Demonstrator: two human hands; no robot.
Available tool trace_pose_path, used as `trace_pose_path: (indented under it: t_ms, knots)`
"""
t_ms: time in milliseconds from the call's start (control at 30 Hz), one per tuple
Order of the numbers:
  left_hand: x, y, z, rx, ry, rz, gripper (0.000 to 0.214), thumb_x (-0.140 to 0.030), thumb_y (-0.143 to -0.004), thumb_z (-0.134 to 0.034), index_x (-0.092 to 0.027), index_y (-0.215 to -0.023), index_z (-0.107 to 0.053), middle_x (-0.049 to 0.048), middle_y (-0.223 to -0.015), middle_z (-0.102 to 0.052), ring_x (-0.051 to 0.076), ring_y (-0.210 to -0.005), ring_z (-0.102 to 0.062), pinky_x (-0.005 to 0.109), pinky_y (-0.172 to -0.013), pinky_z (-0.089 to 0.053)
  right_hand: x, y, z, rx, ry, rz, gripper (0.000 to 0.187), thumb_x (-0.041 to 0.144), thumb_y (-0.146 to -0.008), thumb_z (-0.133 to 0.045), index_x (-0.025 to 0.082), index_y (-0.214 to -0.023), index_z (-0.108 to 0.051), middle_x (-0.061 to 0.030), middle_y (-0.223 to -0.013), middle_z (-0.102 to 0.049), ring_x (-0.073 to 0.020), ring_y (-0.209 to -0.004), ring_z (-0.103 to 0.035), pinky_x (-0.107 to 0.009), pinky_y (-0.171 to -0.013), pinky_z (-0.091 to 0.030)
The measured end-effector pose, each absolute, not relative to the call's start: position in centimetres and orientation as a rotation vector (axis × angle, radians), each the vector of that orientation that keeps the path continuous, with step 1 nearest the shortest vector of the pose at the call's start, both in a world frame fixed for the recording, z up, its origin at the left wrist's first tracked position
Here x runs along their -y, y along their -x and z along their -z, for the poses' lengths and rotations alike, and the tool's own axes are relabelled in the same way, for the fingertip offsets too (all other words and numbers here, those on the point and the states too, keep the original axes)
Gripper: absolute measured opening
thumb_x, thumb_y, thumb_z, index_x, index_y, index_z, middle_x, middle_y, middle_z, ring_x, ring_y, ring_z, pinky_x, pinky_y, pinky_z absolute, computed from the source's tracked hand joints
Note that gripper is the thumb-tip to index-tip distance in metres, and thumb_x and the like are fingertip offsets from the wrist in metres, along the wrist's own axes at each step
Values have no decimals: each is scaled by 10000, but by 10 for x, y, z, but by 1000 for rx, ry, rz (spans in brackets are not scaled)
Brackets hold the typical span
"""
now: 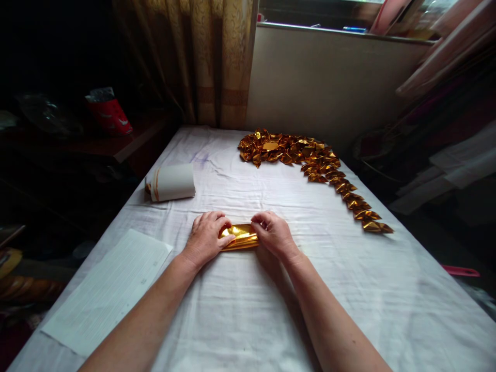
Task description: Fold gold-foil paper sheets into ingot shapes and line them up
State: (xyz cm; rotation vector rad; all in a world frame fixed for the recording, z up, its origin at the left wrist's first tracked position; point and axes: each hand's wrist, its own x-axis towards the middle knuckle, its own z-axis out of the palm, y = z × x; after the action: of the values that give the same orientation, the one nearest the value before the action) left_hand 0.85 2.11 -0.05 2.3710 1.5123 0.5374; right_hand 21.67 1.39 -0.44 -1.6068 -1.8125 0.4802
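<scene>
Along the left edge of the bench [236,320], the lined sheet [112,292] lies just beside my left forearm; if my elbow swings out, I think it could be dragged. The gold foil [241,236], folded in layers, lies midway between left and right edges. My left hand [208,235] has its fingers clamped on one end, thumb on top; my right hand [274,235] pinches the other. Uneven pressing could make the slippery layers shift or crease crooked. Farther, the white roll [174,182] is near the left edge, and a bump could roll it off. If the cloth is pulled, the gold foil pieces [289,147], strung along the far and right edges, could fall.
</scene>
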Motion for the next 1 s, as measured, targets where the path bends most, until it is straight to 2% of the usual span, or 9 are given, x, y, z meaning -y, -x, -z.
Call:
trace_pose_path:
  t_ms: [133, 333, 633, 833, 1000]
  knots:
    - [-21, -9, 2, -1506, -2372, -548, 193, -324, -781, -727, -268, -954, -662, 37, -1200, -621, 267, -1145, -529, 462, -1032, -375, -9, -202, -3, 1943, 1487, -385, 141, 185, -866, -578, 241, -880, -706, -29, -856, -660, -146, -722, -589, -242, -666, -422]
    - [-21, -8, 4, -1501, -2388, -587, 177, -343, -792, -711, -266, -943, -659, 45, -1185, -627, 269, -1141, -531, 454, -1020, -390, -5, -187, 11, 2115, 1556, -504, 160, 180, -886, -582, 216, -779, -695, -20, -786, -653, -132, -683, -573, -227, -620, -377]
    - [-20, -7, 4, -1481, -2390, -555, 213, -344, -787, -704, -262, -976, -649, 48, -1229, -610, 270, -1167, -524, 461, -1037, -377, 15, -191, 13, 2109, 1523, -424, 80, 197, -850, -646, 212, -771, -650, -13, -807, -620, -147, -745, -549, -246, -663, -375]
    - [-22, 2, 8, -1368, -2421, -510, 351, -410, -747, -728, -270, -1055, -633, 53, -1291, -571, 272, -1228, -495, 446, -1070, -355, 19, -190, 17, 2103, 1518, -367, 99, 297, -835, -699, 217, -811, -647, -27, -843, -634, -172, -773, -553, -273, -681, -381]
    - [-24, 5, 7, -1322, -2454, -458, 426, -427, -729, -744, -271, -1103, -611, 67, -1344, -539, 280, -1280, -465, 448, -1097, -326, 24, -201, 16, 2108, 1570, -357, 109, 280, -795, -741, 220, -846, -666, -32, -861, -643, -193, -816, -566, -300, -734, -391]
